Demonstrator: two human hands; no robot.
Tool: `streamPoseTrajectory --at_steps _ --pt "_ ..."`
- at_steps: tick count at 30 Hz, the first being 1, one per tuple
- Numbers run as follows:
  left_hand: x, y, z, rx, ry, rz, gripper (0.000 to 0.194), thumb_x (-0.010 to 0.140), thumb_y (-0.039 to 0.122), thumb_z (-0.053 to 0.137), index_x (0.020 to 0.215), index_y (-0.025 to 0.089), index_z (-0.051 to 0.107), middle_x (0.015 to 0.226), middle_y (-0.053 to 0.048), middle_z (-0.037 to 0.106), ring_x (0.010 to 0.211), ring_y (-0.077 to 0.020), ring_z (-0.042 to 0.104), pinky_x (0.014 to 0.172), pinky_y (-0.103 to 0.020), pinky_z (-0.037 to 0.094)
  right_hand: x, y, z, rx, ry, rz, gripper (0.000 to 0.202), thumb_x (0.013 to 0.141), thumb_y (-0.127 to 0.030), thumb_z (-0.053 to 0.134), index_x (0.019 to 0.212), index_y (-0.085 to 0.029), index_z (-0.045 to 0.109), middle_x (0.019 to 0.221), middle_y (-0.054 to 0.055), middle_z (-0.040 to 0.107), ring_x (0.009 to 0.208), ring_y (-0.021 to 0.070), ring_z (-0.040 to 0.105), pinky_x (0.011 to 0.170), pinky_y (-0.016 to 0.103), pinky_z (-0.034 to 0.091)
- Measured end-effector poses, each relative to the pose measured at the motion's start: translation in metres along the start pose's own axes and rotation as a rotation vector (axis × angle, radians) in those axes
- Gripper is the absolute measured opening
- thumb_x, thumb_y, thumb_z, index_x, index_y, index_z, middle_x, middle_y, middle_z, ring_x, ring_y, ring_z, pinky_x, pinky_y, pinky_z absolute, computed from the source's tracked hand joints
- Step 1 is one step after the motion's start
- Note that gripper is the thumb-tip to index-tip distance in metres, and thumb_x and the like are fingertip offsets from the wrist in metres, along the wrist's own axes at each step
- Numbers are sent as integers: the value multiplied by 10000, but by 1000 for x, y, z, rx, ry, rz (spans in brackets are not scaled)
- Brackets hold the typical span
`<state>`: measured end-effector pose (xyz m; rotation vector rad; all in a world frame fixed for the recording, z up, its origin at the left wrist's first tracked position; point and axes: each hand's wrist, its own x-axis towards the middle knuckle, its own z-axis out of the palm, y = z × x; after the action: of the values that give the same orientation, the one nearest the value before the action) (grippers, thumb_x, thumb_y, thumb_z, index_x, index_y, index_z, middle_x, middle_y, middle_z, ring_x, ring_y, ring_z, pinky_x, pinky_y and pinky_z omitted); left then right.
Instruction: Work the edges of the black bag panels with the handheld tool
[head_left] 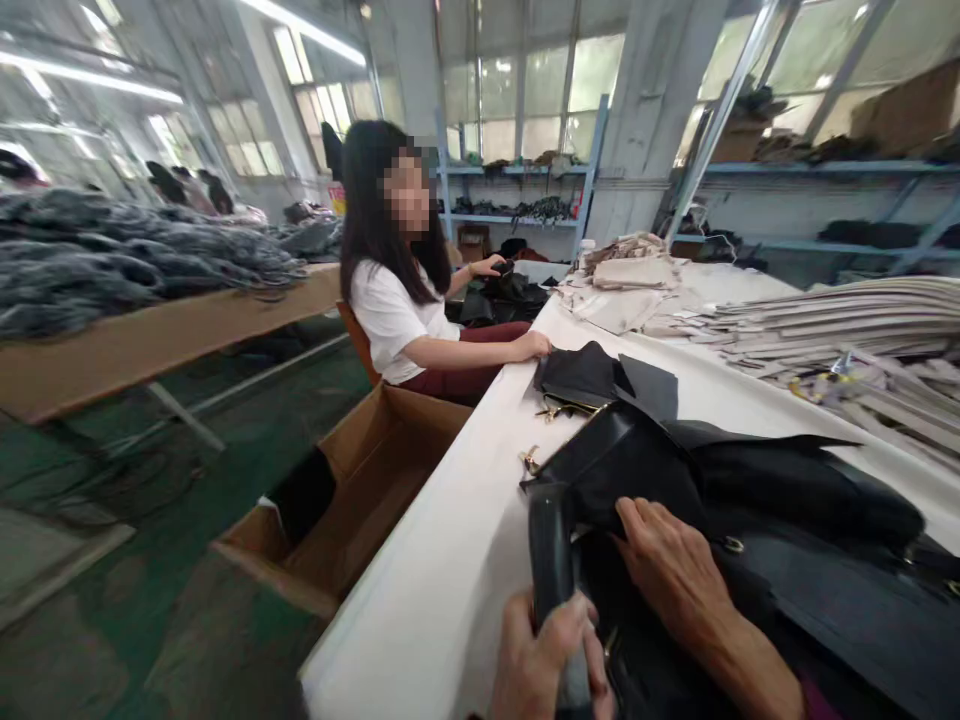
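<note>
My left hand (544, 650), at the bottom middle, is closed round a thick, glossy black strap (550, 545) that stands up from the fist. To its right, my right hand (671, 565) has its fingers curled onto the edge of a black leather bag (622, 455), gripping it. Gold-coloured clasps show at the bag's left side. More black leather pieces (847, 600) with metal fittings lie under and beside my right forearm. Just beyond the bag is another black piece with a gold zip (581, 378). The lower end of the strap is hidden by my left hand.
A seated co-worker (397, 310) rests one hand on the white table (442, 560). A cardboard box (375, 500) stands on the floor left of the table. Stacked pale strips (840, 320) lie at the right. Blue shelves (517, 170) stand behind; grey bundles (135, 260) cover another table.
</note>
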<state>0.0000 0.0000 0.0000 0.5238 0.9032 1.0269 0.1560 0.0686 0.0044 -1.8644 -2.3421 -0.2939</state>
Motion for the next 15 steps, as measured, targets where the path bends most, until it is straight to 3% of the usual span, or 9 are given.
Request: streamPoseTrajectory --at_steps 4,8,15 --pt "-1 0 0 -64 -48 43 461 702 542 604 900 161 438 478 59 517 316 -75 457 347 -175 336 -2 22 -9 286 -93 -113 135 825 -135 530 720 -202 479 663 -14 540 585 155 524 559 265 326" --pt "-4 4 -2 -150 -84 153 377 753 486 597 902 167 461 519 50 530 340 -83 481 349 -180 352 -2 29 -16 470 -176 -57 253 882 -279 463 639 -216 427 559 -47 466 492 115 425 506 244 282" --pt "-10 5 -6 -252 -222 237 276 809 403 575 934 169 501 580 31 554 395 -88 526 368 -172 365 2 23 -5 329 3 191 222 867 -326 441 681 -222 506 537 -13 530 496 159 519 512 265 263"
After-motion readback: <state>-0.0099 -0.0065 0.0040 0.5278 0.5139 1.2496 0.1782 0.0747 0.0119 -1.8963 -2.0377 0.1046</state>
